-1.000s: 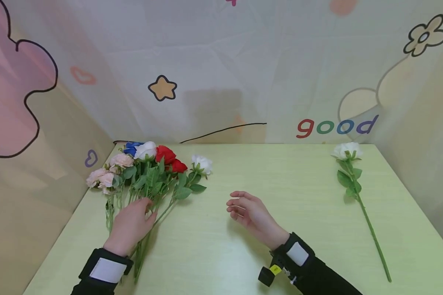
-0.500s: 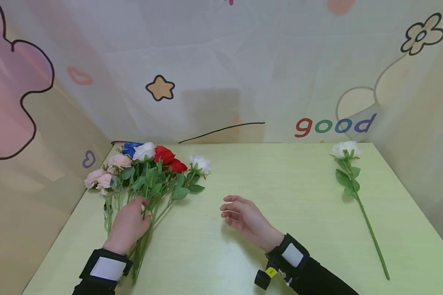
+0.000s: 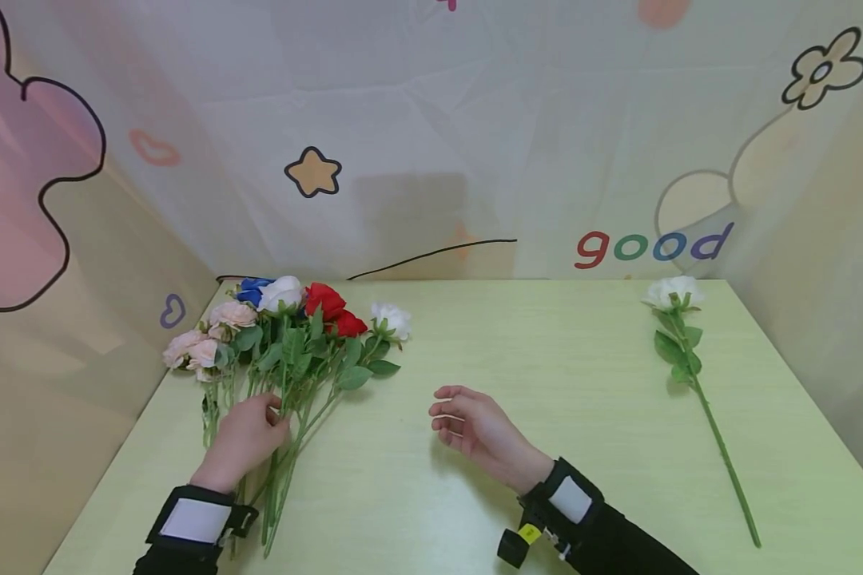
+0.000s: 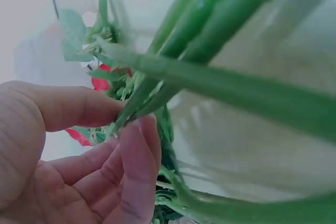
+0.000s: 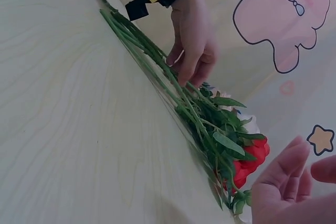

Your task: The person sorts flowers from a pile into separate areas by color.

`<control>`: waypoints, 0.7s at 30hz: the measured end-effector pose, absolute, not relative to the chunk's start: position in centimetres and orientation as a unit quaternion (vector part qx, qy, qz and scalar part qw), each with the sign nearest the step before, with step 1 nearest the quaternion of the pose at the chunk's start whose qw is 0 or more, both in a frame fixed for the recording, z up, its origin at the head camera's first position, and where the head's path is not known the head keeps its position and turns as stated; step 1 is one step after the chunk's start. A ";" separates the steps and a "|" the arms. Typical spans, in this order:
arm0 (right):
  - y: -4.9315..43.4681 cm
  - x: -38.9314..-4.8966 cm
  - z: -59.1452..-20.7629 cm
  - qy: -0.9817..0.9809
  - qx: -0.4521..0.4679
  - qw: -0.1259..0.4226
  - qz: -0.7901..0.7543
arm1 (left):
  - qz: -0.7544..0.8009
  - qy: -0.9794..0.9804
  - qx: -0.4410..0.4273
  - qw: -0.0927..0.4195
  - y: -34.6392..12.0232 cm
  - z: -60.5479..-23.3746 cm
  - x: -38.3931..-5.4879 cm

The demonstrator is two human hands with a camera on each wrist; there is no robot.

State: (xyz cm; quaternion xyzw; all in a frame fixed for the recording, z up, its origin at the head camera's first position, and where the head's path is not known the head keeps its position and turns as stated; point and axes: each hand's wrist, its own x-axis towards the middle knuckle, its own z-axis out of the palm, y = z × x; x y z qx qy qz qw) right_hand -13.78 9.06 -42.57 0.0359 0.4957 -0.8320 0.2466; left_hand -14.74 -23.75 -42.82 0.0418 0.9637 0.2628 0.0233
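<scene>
My left hand (image 3: 240,439) is at the left of the table, among the stems of a bunch of artificial flowers. In the left wrist view, thumb and fingertips pinch several green flower stems (image 4: 142,94). The bunch has red roses (image 3: 325,301), a white rose (image 3: 281,295), a blue flower (image 3: 253,290), pale pink flowers (image 3: 203,349) and another white rose (image 3: 391,320) at its right edge. My right hand (image 3: 485,435) hovers over the middle of the table, fingers loosely bent, holding nothing. Which bloom each pinched stem belongs to is unclear.
A single white rose (image 3: 672,295) with a long stem lies apart at the right of the pale table (image 3: 546,359). Behind the table hangs a printed cloth backdrop (image 3: 417,120), with side panels at left and right.
My left hand has shifted slightly left and nearer the body along the stems, its fingers drawn closer together. The red roses have moved a little. My right hand has drifted slightly left.
</scene>
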 end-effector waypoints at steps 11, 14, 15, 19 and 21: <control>9.3 -13.7 -42.8 0.495 0.034 0.251 -0.831 | 0.297 0.954 0.046 0.011 -23.8 -42.2 -14.8; 9.4 -13.7 -42.8 0.492 0.033 0.250 -0.833 | 0.317 0.947 0.049 0.001 -23.7 -42.0 -14.8; 9.5 -13.7 -42.8 0.491 0.032 0.250 -0.834 | 0.322 0.945 0.050 -0.002 -23.7 -42.0 -14.8; 9.6 -13.6 -42.8 0.492 0.031 0.244 -0.835 | 0.331 0.942 0.053 -0.023 -23.6 -42.0 -14.9; 9.6 -13.6 -42.8 0.499 0.032 0.239 -0.832 | 0.332 0.941 0.054 -0.036 -23.4 -42.1 -15.0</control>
